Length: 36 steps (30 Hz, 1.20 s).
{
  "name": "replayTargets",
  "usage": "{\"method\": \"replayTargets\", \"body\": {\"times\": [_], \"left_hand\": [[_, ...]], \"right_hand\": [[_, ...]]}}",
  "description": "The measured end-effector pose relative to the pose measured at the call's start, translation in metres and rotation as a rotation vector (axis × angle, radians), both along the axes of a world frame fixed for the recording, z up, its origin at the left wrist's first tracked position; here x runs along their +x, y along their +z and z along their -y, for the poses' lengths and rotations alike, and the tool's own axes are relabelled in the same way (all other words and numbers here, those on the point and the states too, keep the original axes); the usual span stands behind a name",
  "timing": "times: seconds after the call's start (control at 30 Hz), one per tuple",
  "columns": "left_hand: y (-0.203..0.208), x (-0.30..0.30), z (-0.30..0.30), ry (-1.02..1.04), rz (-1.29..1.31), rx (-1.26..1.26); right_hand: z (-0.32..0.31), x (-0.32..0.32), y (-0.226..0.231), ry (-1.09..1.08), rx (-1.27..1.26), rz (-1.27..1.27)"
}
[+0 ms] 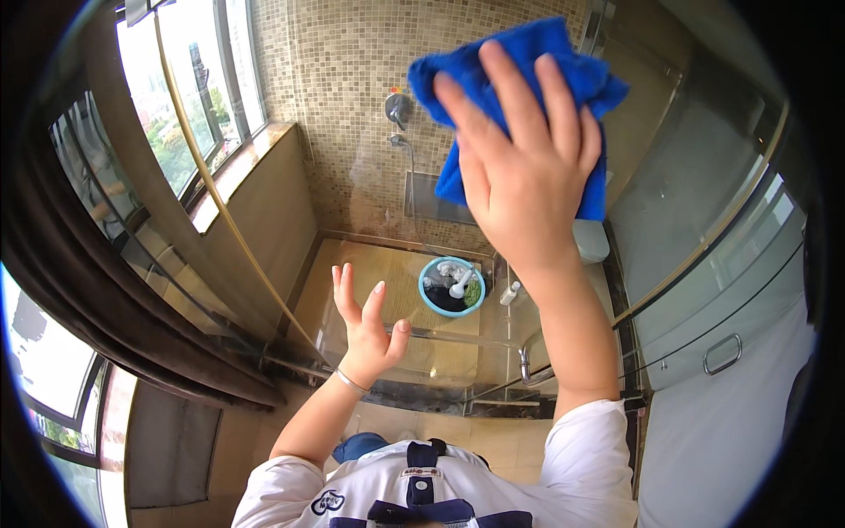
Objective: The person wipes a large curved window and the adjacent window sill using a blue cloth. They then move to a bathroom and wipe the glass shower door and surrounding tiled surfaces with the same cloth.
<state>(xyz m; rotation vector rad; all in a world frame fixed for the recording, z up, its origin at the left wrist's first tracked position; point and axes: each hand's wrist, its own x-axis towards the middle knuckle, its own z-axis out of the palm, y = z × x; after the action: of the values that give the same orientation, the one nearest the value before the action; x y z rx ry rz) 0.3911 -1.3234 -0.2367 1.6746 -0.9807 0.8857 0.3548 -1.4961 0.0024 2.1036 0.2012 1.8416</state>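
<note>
My right hand (537, 176) is raised at the upper right with its fingers spread over a blue cloth (563, 44). The cloth lies flat under the fingers, apparently against the clear glass of a shower enclosure, and its edges are crumpled. My left hand (363, 326) is raised lower and to the left, its fingers apart and holding nothing; it is close to the glass, but I cannot tell whether it touches. Beyond the glass, a light blue basin (422, 297) stands on the floor with dark and pale cloths and a white shower head in it.
A metal door handle (525, 363) is below my right forearm. A mosaic wall (343, 79) carries a shower mixer (398, 109). A white bottle (510, 293) stands beside the basin. Windows and a dark curtain (132, 326) are at the left; another glass door's handle (723, 354) is at the right.
</note>
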Motion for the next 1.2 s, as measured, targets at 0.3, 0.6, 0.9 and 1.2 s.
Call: {"method": "replayTargets", "body": {"times": [0.3,0.6,0.9,1.2], "left_hand": [[-0.027,0.001,-0.008,0.021,-0.055,-0.083],[-0.037,0.008,0.043,0.057,0.037,-0.127],[0.069,0.028,0.042,0.354,0.372,0.04],[0.109,0.063,0.006,0.511,0.013,-0.377]], "right_hand": [[-0.049,0.027,-0.218,-0.028,-0.399,-0.393],[-0.012,-0.014,-0.166,0.124,-0.196,-0.504],[0.019,-0.043,-0.118,0.17,-0.123,-0.161],[-0.019,-0.028,-0.128,0.316,-0.037,-0.104]]}}
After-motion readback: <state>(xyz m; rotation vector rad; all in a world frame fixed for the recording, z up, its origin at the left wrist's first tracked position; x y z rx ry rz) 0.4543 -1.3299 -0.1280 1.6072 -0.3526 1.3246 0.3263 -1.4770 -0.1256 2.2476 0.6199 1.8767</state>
